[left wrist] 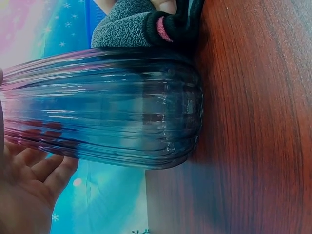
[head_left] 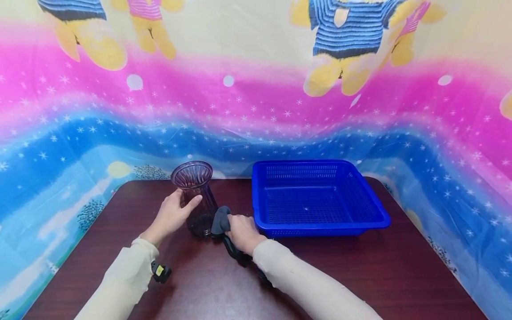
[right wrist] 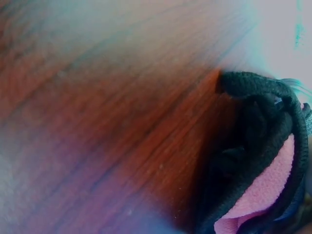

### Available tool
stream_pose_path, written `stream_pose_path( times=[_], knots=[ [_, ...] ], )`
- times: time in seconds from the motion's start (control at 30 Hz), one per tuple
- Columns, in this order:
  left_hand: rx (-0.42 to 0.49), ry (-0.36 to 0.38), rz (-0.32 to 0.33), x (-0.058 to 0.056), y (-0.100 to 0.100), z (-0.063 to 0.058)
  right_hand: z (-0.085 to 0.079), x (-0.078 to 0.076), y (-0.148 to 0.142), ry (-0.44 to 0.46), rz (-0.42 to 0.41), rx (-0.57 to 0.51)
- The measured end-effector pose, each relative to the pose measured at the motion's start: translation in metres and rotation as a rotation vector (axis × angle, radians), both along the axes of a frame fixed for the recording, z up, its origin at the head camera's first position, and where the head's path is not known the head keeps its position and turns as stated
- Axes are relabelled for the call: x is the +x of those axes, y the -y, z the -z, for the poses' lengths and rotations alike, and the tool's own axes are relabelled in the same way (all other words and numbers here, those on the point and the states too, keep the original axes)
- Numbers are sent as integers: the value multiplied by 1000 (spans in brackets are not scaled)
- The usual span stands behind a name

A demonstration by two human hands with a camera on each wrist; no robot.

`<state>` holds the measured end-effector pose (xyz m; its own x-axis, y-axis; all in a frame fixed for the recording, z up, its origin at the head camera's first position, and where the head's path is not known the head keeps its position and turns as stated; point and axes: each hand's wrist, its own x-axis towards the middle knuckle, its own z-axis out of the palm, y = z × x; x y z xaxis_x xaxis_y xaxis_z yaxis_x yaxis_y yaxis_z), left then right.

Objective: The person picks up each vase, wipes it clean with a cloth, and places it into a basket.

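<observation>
A clear purple-tinted glass vase [head_left: 202, 202] with a flared, ribbed mouth stands on the table, leaning a little to the left. My left hand [head_left: 171, 214] grips it below the rim, thumb on the near side and fingers around the left side. A dark grey cloth [head_left: 220, 221] with black edging is bunched in my right hand [head_left: 244, 232]. That cloth lies against the vase's lower right side. Pink patches of the cloth [right wrist: 265, 187] show in the right wrist view, where most of the right hand is out of sight.
A blue plastic basket [head_left: 322, 224] with perforated walls sits just right of my right hand. The dark red-brown wooden table [head_left: 208, 289] ends at a printed cloth backdrop [head_left: 240, 120] behind the vase and basket.
</observation>
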<state>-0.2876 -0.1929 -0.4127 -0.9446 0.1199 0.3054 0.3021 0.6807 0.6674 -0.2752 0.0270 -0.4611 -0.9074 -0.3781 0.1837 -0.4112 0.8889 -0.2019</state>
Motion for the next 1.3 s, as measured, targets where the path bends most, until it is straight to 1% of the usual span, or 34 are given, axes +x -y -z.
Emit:
stream_pose_path(
  times=[0.23, 0.37, 0.5, 0.6, 0.7, 0.8, 0.9, 1.07, 1.3],
  knots=[
    [3, 6, -7, 1, -1, 2, 3, 0, 1, -17, 11, -6],
    [28, 7, -3, 2, -4, 0, 3, 0, 0, -23, 15, -2],
    [36, 11, -35, 3, -7, -2, 2, -1, 0, -4, 20, -3],
    [26, 11, -80, 3, -10, -3, 2, -2, 1, 15, 21, -11],
    [30, -10, -113, 3, -12, -3, 2, -2, 1, 24, 17, -14],
    [45, -46, -128, 2, -12, -4, 2, -1, 0, 28, 15, -15],
    [61, -66, -131, 2, -10, -5, 2, -1, 0, 29, 14, -20],
    [69, -53, -135, 4, -7, -7, 3, -2, -1, 23, 10, -20],
    [99, -44, -72, 5, 1, -7, 4, -2, 0, 15, 7, -13]
  ],
)
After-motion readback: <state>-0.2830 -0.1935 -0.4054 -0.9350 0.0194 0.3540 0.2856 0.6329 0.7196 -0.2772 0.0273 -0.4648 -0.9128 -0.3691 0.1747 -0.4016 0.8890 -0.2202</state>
